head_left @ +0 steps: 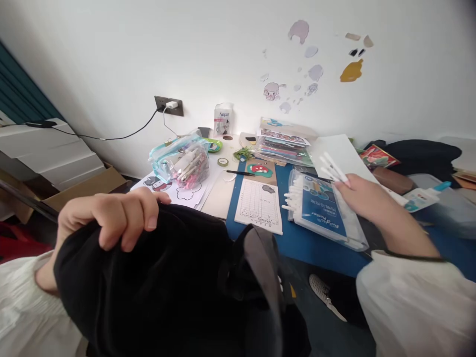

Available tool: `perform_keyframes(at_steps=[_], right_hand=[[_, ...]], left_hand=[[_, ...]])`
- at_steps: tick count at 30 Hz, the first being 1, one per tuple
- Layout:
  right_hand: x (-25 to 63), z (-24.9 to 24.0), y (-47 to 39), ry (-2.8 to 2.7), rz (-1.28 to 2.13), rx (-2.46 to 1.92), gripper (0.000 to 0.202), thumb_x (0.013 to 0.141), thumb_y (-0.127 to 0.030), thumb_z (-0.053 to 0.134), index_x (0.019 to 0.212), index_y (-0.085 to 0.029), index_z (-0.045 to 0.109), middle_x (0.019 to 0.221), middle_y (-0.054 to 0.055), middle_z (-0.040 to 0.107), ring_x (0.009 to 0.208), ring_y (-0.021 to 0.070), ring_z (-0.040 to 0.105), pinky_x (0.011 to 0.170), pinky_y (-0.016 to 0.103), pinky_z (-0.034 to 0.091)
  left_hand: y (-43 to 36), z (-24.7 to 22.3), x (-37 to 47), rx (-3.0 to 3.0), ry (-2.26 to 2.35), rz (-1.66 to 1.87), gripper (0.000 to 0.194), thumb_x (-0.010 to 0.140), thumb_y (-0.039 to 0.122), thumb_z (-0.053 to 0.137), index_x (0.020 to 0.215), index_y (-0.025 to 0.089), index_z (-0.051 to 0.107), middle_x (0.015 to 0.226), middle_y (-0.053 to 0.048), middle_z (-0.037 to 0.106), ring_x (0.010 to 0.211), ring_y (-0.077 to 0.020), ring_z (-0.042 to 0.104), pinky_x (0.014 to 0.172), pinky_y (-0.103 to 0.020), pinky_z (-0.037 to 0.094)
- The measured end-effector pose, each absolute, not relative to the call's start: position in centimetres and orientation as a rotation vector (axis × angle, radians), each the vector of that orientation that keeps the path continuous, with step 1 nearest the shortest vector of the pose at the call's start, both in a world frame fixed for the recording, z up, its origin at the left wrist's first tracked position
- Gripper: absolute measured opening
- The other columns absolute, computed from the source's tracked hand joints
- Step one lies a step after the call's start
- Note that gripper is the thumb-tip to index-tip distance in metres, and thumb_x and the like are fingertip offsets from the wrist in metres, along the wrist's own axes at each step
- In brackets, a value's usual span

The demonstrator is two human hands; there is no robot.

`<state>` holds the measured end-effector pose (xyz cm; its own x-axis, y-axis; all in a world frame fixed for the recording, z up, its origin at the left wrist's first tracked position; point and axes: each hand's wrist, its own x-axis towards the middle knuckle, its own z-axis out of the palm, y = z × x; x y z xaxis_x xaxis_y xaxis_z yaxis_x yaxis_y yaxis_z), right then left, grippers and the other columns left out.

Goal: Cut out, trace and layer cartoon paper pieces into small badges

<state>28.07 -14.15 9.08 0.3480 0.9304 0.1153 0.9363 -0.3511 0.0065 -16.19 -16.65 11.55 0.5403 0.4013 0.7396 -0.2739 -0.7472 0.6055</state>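
Observation:
My left hand (115, 215) grips the upper edge of a large black cloth item (178, 282) with a grey strap-like strip (260, 258) on its right side. In my right hand (360, 196) are several thin white sticks or pens (330, 166), held over the table with their ends pointing away to the left. Below that hand a clear case with a blue label (322, 206) lies on the blue mat (286, 243), and more white pens (295, 196) stick out of its left side. A lined sheet (259, 204) rests left of the case.
A clear zip pouch (186, 161), a tape roll (222, 161), a black pen (241, 173) and a Nexcare box (223, 119) are on the table. A glue bottle (424, 197) lies at right. Cardboard boxes (89, 186) stand at left, and a shoe (325, 297) shows below.

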Motion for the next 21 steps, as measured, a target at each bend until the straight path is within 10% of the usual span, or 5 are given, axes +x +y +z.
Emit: perform_keyframes(at_steps=[5,16,21], right_hand=[[27.8,4.3,-12.1,-1.689,-0.167,-2.641,0.038,0.101,-0.022,0.033,0.124,0.002,0.051,0.123,0.030,0.053,0.107,0.0340,0.059,0.074,0.036,0.038],[24.8,6.8,-13.9,-1.807,-0.257,-2.552,0.055,0.101,-0.039,0.030,0.125,0.005,0.053,0.120,0.032,0.054,0.119,0.0402,0.053,0.084,0.043,0.041],[21.2,8.6,-22.1,-2.348,-0.103,-1.603,0.046,0.097,-0.040,0.045,0.139,-0.024,0.047,0.137,0.013,0.055,0.122,0.0265,0.056,0.100,0.039,0.045]], left_hand=[[-14.7,11.6,-16.5,1.904,-0.241,1.164,0.033,0.094,0.021,0.055,0.063,0.020,0.046,0.059,0.001,0.054,0.081,-0.0132,0.057,0.108,-0.037,0.045],[-13.7,11.9,-17.4,1.704,-0.248,1.258,0.034,0.093,0.013,0.060,0.063,0.021,0.045,0.069,0.006,0.062,0.087,-0.0087,0.063,0.110,-0.038,0.045],[-13.4,11.9,-17.9,1.666,-0.356,1.280,0.029,0.092,0.015,0.059,0.067,0.023,0.048,0.076,0.009,0.068,0.089,-0.0069,0.064,0.109,-0.037,0.048]])
